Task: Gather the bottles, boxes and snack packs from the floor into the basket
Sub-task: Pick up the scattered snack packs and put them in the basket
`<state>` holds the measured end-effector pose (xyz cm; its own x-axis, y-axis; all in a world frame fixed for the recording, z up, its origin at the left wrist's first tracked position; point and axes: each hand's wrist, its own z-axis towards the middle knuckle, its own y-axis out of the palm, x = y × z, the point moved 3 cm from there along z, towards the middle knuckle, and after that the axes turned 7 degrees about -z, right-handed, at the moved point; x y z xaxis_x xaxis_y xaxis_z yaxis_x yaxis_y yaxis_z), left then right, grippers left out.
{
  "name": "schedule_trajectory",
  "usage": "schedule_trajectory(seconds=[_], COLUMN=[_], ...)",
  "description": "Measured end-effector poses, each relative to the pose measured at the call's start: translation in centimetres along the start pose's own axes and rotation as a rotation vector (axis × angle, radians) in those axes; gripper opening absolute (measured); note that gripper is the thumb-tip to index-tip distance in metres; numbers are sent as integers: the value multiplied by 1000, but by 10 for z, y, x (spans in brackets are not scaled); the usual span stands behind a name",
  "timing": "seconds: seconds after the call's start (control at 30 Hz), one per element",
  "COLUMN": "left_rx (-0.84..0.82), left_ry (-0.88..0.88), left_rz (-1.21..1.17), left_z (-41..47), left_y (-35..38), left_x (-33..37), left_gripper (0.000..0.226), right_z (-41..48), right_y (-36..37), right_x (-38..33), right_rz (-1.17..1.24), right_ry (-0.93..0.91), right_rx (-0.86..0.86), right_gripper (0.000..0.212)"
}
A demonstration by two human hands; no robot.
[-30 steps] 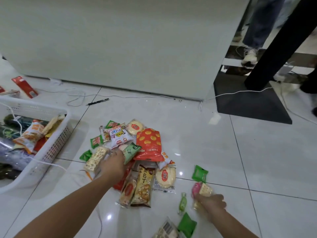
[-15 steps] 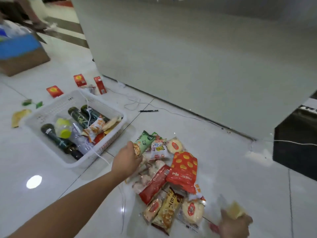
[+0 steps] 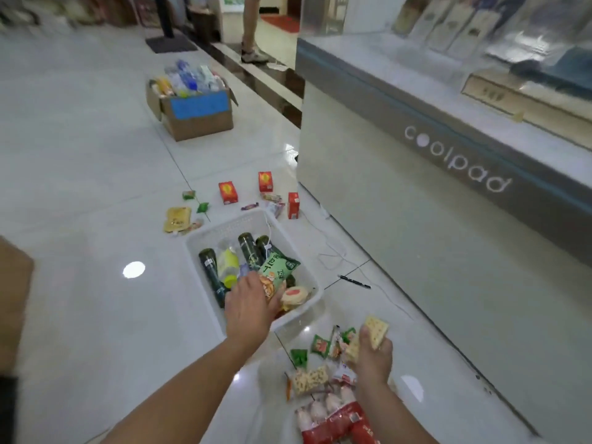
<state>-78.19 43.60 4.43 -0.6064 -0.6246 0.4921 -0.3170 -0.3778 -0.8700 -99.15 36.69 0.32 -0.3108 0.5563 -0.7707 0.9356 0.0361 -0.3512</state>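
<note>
The left fingers (image 3: 248, 285) are curling round the lower end of a green pack (image 3: 278, 272), holding it over the near right part of the basket (image 3: 205, 238) at mid-frame; the left hand (image 3: 251, 315) is reaching in from the lower centre; the pack is looking light, soft and crinkly, so a loose pinch at an end seam is likely doing enough, while a hard squeeze is risking crushed contents; the right fingers (image 3: 384, 342) are clasping cracker packs (image 3: 376, 330) at lower right, the right hand (image 3: 373, 357) hovering over the pile (image 3: 312, 378) on the floor; crackers are likely brittle, so flat, gentle holding is suiting them; dark bottles (image 3: 211, 270) are lying in the basket, probably heavy, slick and apt to roll; red boxes (image 3: 228, 192) are waiting beyond it, upper centre, stiff and easy to take by their sides.
</note>
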Motion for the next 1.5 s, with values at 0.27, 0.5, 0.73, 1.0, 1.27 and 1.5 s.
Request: schedule_trajectory(seconds=[0.27,0.5,0.73,1.0,1.27,1.5], left_rx=[-64,-96,-78,-314,-384,-458], left_ry=[-99,-158,-34,130,249,482], left_rz=[97,99,142,173,234,245], left_z=[24,53,118,151,255,352], left_y=[-175,-326,-429,-441,-452,-465], left_x=[37,48,68,95,86,101], left_gripper=[55,49,50,54,56,58], right_z=[-111,-194,-218,-215,-194,-189], right_y=[54,58,30,28,86,141], right_x=[-136,-261,-371,-403,-407,-431], right_rz=[-132,-92,45,153,333,348], right_ry=[69,170,193,300,432,548], right_rx=[-228,-293,-247,-256,-212,-102], right_gripper=[24,51,46,38,42,48])
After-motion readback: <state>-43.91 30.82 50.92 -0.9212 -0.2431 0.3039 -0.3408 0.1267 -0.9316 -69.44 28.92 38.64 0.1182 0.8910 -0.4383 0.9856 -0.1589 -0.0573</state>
